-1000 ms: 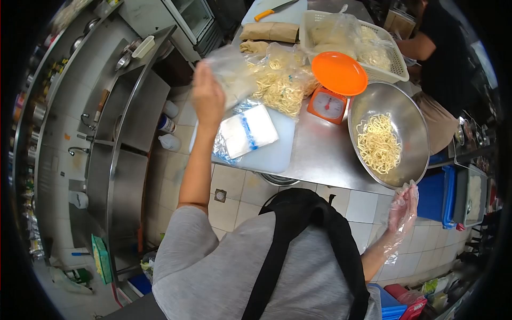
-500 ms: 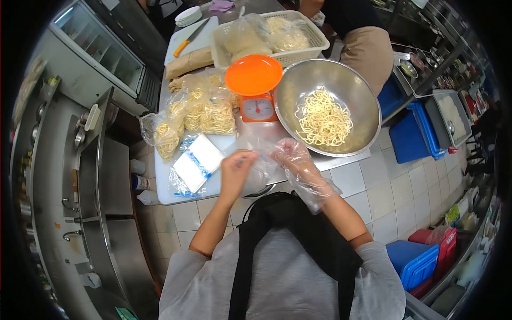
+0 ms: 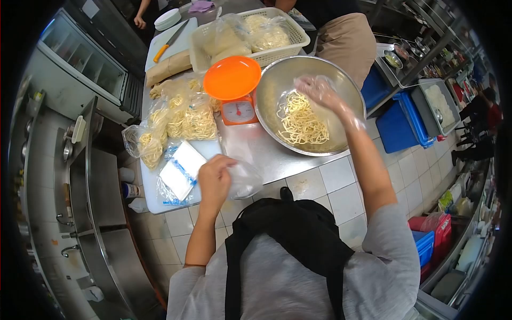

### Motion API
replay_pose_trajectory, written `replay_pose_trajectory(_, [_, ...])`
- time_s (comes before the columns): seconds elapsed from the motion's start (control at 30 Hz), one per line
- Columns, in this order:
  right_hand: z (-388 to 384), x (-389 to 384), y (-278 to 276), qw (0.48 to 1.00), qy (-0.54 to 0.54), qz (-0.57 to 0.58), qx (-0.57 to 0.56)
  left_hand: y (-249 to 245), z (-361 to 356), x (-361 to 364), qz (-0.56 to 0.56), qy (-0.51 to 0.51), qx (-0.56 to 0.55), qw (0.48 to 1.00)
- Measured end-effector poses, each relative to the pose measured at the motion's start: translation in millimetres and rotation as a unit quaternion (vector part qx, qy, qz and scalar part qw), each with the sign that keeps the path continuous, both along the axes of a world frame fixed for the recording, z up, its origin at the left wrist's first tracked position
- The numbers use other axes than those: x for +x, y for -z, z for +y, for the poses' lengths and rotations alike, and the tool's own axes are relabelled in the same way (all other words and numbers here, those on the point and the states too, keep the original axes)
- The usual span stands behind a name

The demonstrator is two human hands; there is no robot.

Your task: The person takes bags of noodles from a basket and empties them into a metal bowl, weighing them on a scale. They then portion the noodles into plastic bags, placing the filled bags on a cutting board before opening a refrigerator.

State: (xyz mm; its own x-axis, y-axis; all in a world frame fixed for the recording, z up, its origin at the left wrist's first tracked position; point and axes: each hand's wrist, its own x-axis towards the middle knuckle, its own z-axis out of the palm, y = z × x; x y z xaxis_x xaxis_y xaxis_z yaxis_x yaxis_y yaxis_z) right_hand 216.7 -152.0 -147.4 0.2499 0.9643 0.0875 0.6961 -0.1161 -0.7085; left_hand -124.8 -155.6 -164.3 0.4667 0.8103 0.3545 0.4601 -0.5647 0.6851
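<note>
right hand: the right hand [image 3: 314, 88] wears a thin clear glove and is inside the bowl [image 3: 277, 85], over its far side.
right fingers: they are bent downward and a little spread. The glove blurs them, so I cannot tell if they already pinch some strands.
noodles: the noodles [image 3: 301, 125] lie on the bottom of the bowl, directly under and slightly nearer to the person than the right fingertips, touching them or almost.
long axis: the heap seems to stretch from the far wall of the bowl toward the near wall, roughly along the forearm.
left hand: the left hand [image 3: 213, 178] is bare, outside the bowl, near-left of it at the edge of the table [image 3: 277, 160].
left fingers: closed on a clear, limp bag [image 3: 246, 178], which hangs just beside the near-left rim of the bowl.
nearer hand: the right hand is at the noodles and the left is well apart from them.
left of the bowl: a scale [image 3: 238, 111] with an orange pan [image 3: 232, 77], touching or almost touching the rim. Farther left are filled bags [image 3: 184, 117] and a flat pack [image 3: 178, 170] on a white board [image 3: 181, 205].
beyond the bowl: a basket [image 3: 290, 45] with more noodle bags, a knife [image 3: 169, 41] and another person [image 3: 346, 40].
in the way: nothing stands between the right fingers and the noodles. Between bowl and bag there is only bare table.
</note>
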Motion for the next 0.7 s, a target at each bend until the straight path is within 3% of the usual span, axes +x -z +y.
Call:
replay_pose_trajectory(0.03, [17.8, 18.4, 12.4, 0.995, -0.004, -0.09, -0.033, 0.4, -1.5, 7.9, -0.003, 0.104, -0.129, 0.986])
replay_pose_trajectory(0.07, [31.7, 30.8, 24.3, 0.982, -0.006, -0.18, -0.062, 6.9, -2.1, 24.8, 0.003, 0.116, -0.259, 0.959])
replay_pose_trajectory(0.1, [45.7, 38.6, 58.8, 0.981, -0.004, -0.182, -0.059, 17.8, -2.6, 46.3, 0.008, 0.127, -0.383, 0.915])
replay_pose_trajectory(0.17, [69.5, 52.3, 119.0, 0.973, -0.12, -0.195, 0.013, 30.8, 1.1, 85.4, -0.018, 0.115, -0.519, 0.847])
replay_pose_trajectory(0.2, [62.8, 46.3, 112.2, 0.97, -0.19, -0.143, -0.042, 34.3, 4.2, 99.0, -0.017, 0.118, -0.514, 0.849])
replay_pose_trajectory(0.23, [52.9, 34.0, 104.1, 0.958, -0.256, -0.088, -0.097, 38.1, 7.1, 109.8, -0.099, 0.098, -0.554, 0.821])
replay_pose_trajectory(0.27, [54.1, 16.3, 93.1, 0.911, -0.29, -0.165, -0.244, 42.5, 8.5, 114.3, -0.18, 0.075, -0.593, 0.781])
replay_pose_trajectory(0.37, [6.9, -3.6, 40.7, 0.913, -0.268, -0.159, -0.264, 53.8, 12.0, 114.6, -0.189, 0.108, -0.559, 0.8])
replay_pose_trajectory(0.4, [-5.0, -1.4, 7.3, 0.923, -0.261, -0.029, -0.282, 56.6, 10.7, 114.8, -0.191, 0.107, -0.564, 0.796])
replay_pose_trajectory(0.43, [-7.2, 8.1, 11.2, 0.922, -0.26, -0.029, -0.287, 58.6, 9.5, 114.6, -0.189, 0.108, -0.549, 0.807])
replay_pose_trajectory(0.5, [-4.4, 39.9, 28.5, 0.959, -0.125, -0.097, -0.236, 63.4, 7.0, 113.6, -0.183, 0.112, -0.534, 0.818])
replay_pose_trajectory(0.57, [2.8, 61.6, 89.1, 0.936, -0.102, -0.14, -0.306, 71.5, 5.4, 114.8, -0.214, 0.128, -0.499, 0.83])
replay_pose_trajectory(0.63, [-4.6, 44.5, 108.7, 0.945, -0.027, -0.03, -0.323, 69.9, 1.0, 118.0, -0.21, 0.126, -0.49, 0.837])
replay_pose_trajectory(0.7, [-13.8, -2.3, 93.2, 0.952, 0.02, -0.039, -0.303, 69.4, -3.4, 120.9, -0.208, 0.116, -0.48, 0.844])
